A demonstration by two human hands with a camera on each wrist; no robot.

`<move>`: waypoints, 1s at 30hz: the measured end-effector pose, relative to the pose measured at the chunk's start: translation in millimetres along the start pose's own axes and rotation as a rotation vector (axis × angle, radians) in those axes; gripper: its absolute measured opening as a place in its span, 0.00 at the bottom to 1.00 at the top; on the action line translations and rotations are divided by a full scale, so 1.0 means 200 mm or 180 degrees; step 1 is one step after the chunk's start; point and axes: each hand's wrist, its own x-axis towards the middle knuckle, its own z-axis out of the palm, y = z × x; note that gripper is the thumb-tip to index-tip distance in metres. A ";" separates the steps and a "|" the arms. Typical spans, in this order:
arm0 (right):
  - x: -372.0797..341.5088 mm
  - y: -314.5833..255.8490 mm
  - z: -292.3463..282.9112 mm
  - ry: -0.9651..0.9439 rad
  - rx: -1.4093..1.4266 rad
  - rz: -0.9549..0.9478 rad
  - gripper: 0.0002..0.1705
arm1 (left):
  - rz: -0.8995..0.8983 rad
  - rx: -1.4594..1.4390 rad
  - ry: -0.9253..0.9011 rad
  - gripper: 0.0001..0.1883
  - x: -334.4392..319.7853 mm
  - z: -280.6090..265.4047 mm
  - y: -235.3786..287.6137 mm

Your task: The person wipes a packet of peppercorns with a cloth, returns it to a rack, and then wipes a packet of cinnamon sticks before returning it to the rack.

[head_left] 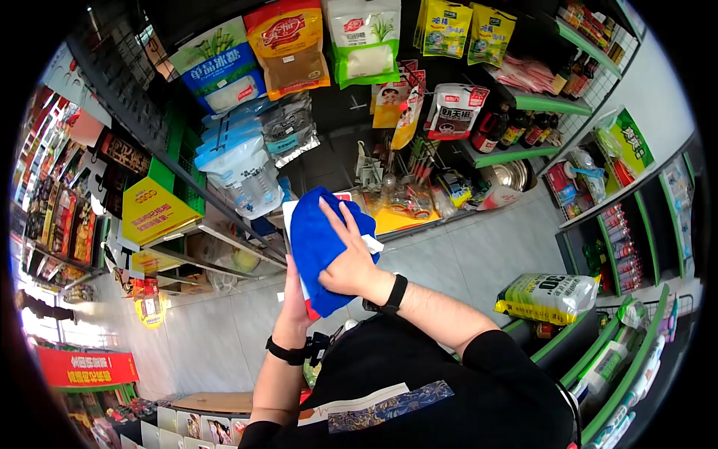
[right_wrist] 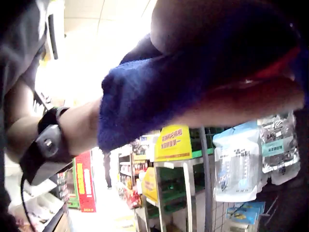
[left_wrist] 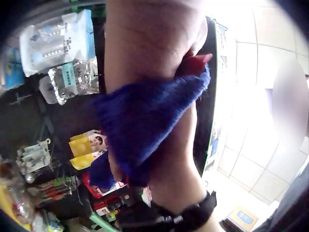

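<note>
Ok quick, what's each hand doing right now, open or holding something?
Left hand: closed, holding a red-and-white item mostly hidden by cloth.
Right hand: open, two straight fingers resting on the blue cloth.

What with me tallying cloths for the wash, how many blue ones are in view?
1: the blue cloth lies under the right hand, with the left hand beside it in the head view. Another could be hidden in its folds.

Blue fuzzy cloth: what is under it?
Under the blue fuzzy cloth, edges of a red-and-white item show against the left hand; the rest is covered, so I cannot identify it.
</note>
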 end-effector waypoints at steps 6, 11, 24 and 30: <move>-0.14 -0.08 0.11 -0.0214 0.0155 -0.0195 0.29 | 0.0328 -0.0508 0.0208 0.37 0.04 0.04 0.05; -0.04 -0.04 0.09 -0.0234 0.0121 -0.0345 0.26 | 0.0301 -0.0472 0.0121 0.40 0.02 -0.03 0.04; -0.23 -0.16 0.18 -0.0120 -0.0019 -0.0238 0.27 | 0.0697 -0.0696 -0.0376 0.38 0.00 -0.06 0.07; -0.04 -0.14 0.02 -0.0272 -0.0316 -0.0379 0.32 | 0.0527 -0.0440 -0.0393 0.37 -0.04 -0.07 0.02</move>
